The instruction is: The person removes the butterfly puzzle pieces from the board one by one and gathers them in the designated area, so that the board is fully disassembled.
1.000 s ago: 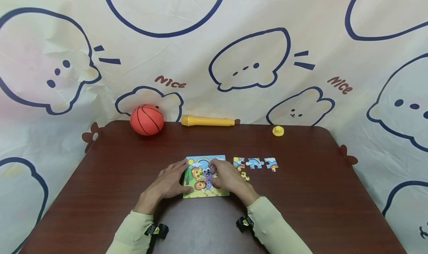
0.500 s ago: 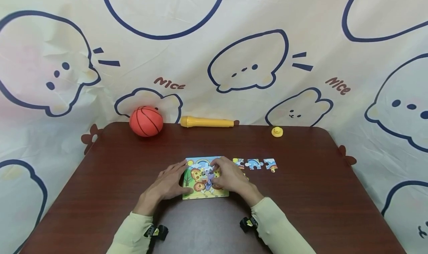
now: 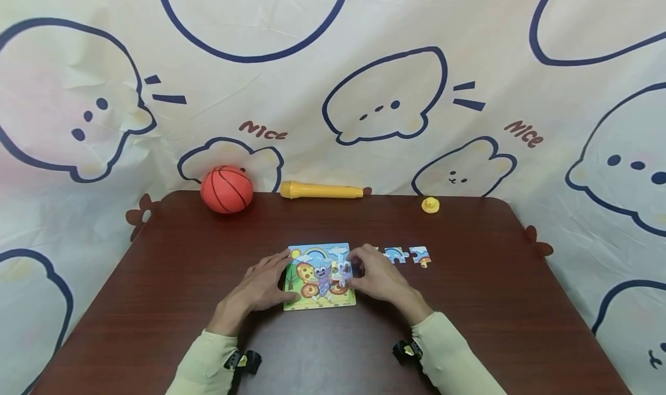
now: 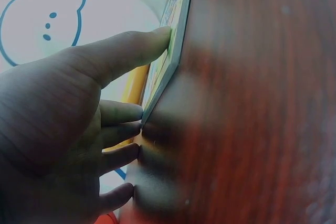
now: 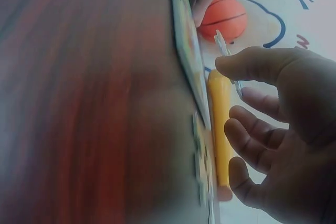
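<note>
A picture puzzle board (image 3: 319,304) with cartoon animals and a rainbow lies flat mid-table. My left hand (image 3: 265,284) rests at its left side, fingers extended; in the left wrist view the thumb (image 4: 152,44) presses the face near the edge while the fingertips meet the rim and table. Over the board's right part, my right hand (image 3: 381,274) pinches a puzzle piece (image 3: 341,272) between thumb and forefinger. The right wrist view shows this piece (image 5: 222,43) edge-on and raised above the board, the other fingers loosely bent.
Two loose puzzle pieces, one with a rainbow (image 3: 396,255) and one with a mushroom (image 3: 420,256), lie right of the board; more are partly hidden by my right hand. Along the back edge are a basketball (image 3: 226,189), a yellow toy microphone (image 3: 322,190) and a rubber duck (image 3: 430,205).
My right hand has moved right from the middle of the board to its right side, bringing the pinched puzzle piece along. My left hand has stayed on the board's left side.
</note>
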The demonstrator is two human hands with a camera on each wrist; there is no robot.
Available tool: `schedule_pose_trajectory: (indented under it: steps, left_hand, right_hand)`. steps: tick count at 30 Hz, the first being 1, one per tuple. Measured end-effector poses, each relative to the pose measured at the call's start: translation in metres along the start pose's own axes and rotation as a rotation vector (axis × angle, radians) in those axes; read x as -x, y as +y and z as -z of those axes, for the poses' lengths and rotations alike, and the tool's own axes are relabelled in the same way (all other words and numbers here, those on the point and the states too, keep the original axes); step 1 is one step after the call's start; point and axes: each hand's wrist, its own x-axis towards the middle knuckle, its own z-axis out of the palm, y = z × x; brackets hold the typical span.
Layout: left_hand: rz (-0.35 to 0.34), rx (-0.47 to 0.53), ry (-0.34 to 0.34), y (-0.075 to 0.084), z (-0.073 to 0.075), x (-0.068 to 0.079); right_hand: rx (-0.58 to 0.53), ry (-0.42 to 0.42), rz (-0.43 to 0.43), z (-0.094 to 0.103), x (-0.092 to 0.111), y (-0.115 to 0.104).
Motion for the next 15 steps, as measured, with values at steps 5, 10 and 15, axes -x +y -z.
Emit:
schedule_pose_trajectory:
  steps: [5, 10, 15]
  left_hand:
    - [-0.001, 0.001, 0.0, 0.0, 0.0, -0.001]
    - [0.001, 0.015, -0.002, 0.001, 0.0, -0.002]
    - [0.002, 0.012, -0.001, 0.001, -0.002, -0.003]
  right_hand:
    - [0.001, 0.004, -0.038, 0.005, 0.007, 0.013]
    - [0.012, 0.024, -0.057, 0.011, 0.013, 0.024]
    - [0.012, 0.035, -0.05, 0.017, 0.019, 0.031]
